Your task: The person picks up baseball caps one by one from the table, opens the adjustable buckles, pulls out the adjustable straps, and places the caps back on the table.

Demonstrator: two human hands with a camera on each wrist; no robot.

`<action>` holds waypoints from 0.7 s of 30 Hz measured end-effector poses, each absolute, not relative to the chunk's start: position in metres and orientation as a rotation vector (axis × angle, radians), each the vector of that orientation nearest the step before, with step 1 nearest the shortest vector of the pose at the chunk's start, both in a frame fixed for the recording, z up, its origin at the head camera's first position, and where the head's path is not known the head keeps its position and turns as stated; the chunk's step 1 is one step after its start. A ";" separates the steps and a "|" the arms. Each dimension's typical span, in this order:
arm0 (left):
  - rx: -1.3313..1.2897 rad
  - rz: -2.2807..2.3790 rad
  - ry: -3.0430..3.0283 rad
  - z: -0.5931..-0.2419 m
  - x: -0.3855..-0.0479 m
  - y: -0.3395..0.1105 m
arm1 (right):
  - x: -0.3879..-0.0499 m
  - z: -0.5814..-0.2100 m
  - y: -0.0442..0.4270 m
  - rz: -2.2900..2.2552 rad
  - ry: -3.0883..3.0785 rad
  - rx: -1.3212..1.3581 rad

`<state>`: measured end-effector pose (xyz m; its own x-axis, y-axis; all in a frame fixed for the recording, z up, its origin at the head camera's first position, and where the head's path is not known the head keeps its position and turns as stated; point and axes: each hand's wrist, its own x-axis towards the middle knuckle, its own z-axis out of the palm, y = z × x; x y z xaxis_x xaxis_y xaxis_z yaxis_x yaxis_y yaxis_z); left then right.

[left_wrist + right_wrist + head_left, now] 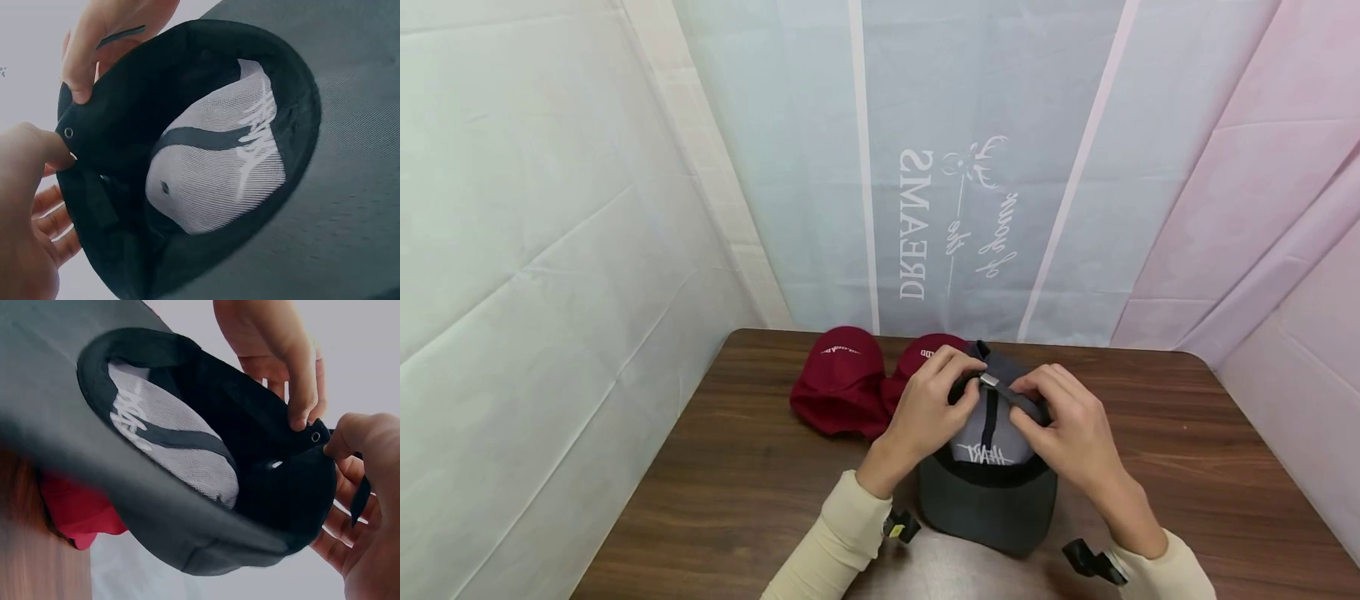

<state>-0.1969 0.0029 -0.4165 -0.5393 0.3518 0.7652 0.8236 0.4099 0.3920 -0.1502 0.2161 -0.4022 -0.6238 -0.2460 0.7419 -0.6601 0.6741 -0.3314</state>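
A grey baseball cap [990, 504] with a dark brim lies upside down, its brim toward me. Into its opening I see the light grey lining with white lettering [256, 134] and a dark seam tape. My left hand [928, 404] pinches the back edge of the cap beside a small metal buckle [988, 380]. On the other side, my right hand [1067, 421] pinches the same back edge and its dark strap [1021, 403]. A small metal eyelet [315, 437] shows between the two hands. The strap's loose end [360, 501] hangs by my right fingers.
Two dark red caps, one on the left [838, 375] and one partly hidden behind my left hand [925, 350], rest near the back of the brown wooden table [737, 500]. A pale printed cloth [955, 83] hangs behind the table, with more cloth at both sides.
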 end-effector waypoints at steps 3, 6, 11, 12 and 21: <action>-1.035 -1.048 -2.083 -0.418 -0.195 0.004 | -0.151 -0.403 0.215 0.791 -2.204 0.699; -1.067 -1.054 -2.082 -0.420 -0.194 0.005 | -0.151 -0.404 0.215 0.799 -2.206 0.699; -1.112 -1.070 -2.074 -0.423 -0.193 0.006 | -0.150 -0.404 0.214 0.810 -2.216 0.681; -1.118 -1.072 -2.072 -0.424 -0.192 0.006 | -0.150 -0.403 0.214 0.812 -2.219 0.678; -1.089 -1.156 -2.100 -0.426 -0.190 0.010 | -0.154 -0.407 0.214 0.846 -2.139 0.746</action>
